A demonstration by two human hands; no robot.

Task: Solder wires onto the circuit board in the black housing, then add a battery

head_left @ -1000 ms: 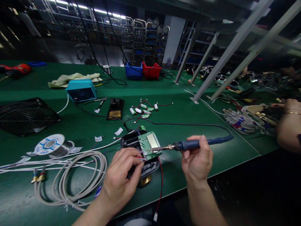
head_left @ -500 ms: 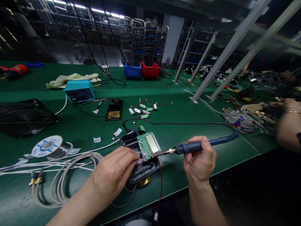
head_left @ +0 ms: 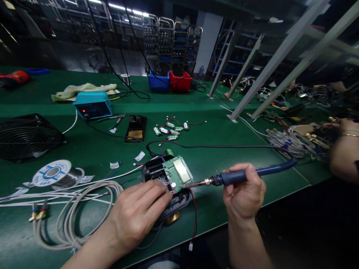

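Just right of the green circuit board, the right hand is closed around the blue grip of the soldering iron. Its long axis lies almost level across the worktop, with the metal tip pointing left at the board's near edge. Left of the board, the left hand rests on the black housing, fingers close together; I cannot tell whether they pinch anything.

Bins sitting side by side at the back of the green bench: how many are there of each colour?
Blue bin: 1
Red bin: 1
Total: 2
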